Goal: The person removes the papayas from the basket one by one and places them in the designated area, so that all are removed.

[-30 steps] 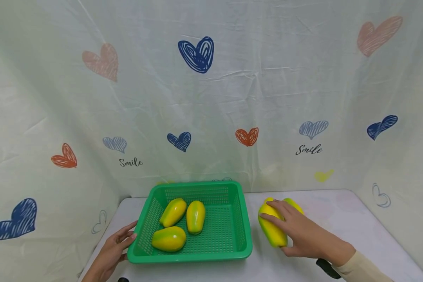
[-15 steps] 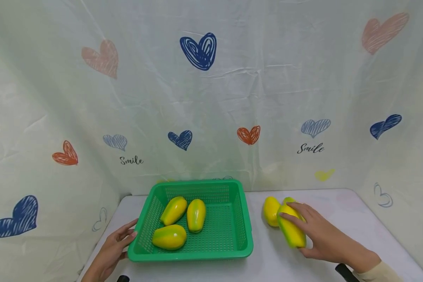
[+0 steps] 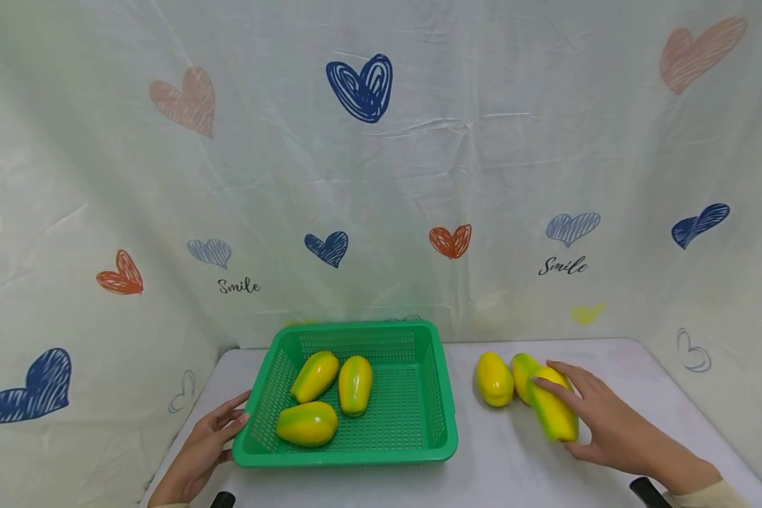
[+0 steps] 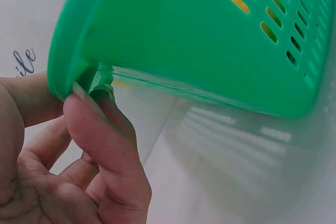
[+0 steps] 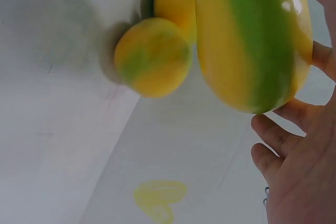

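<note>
My right hand [image 3: 616,427] grips a yellow-green papaya [image 3: 555,406], with thumb and fingers on its opposite sides. Two more papayas stand just left of it on the table, one farther left [image 3: 494,379] and one partly hidden [image 3: 523,374] behind the held fruit. The right wrist view shows the held papaya [image 5: 252,45] close up, apart from a papaya [image 5: 152,59] beyond it. At the left, my left hand [image 3: 200,448] pinches the rim of a green plastic basket [image 3: 349,460]. In the left wrist view the thumb [image 4: 100,135] presses against that rim.
Three papayas lie in the basket's left half: one at the back [image 3: 315,377], one in the middle [image 3: 355,386], one at the front [image 3: 307,424]. A white-covered table [image 3: 489,473] carries everything. Behind and beside it hangs a pale curtain [image 3: 394,183] printed with hearts.
My right hand has moved right with the held papaya, uncovering the papaya at the left of the group. The left hand stays on the basket, and the basket has not shifted.
</note>
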A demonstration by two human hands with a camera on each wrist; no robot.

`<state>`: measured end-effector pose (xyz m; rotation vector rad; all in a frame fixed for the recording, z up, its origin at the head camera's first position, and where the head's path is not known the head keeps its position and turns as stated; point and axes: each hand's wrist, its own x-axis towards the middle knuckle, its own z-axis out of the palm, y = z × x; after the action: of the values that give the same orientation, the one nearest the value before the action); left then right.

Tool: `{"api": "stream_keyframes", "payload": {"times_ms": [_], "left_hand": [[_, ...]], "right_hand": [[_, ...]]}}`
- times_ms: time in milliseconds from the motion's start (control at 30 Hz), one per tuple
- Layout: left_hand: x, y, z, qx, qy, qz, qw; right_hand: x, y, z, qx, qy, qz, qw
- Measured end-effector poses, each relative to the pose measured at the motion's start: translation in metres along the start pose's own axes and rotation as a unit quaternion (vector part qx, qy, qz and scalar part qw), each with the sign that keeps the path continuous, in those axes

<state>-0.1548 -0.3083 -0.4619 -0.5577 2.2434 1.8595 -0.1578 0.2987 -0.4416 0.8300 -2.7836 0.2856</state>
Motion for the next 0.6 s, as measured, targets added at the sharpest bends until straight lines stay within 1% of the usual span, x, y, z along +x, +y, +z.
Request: {"api": "stream_keyframes", "payload": {"times_ms": [133, 467, 600], "left_hand": [[0.0, 0.001, 0.0, 0.0, 0.0, -0.001, 1.0], [-0.001, 0.001, 0.001, -0.001, 0.001, -0.002, 1.0], [-0.002, 0.001, 0.001, -0.001, 0.0, 0.0, 1.0]], "right_hand": [[-0.004, 0.007, -0.001, 0.005, 0.003, 0.014, 0.9999], [-0.015, 0.031, -0.002, 0.01, 0.039, 0.01, 0.9991], [-0.018, 0.04, -0.001, 0.017, 0.034, 0.024, 0.999]]}}
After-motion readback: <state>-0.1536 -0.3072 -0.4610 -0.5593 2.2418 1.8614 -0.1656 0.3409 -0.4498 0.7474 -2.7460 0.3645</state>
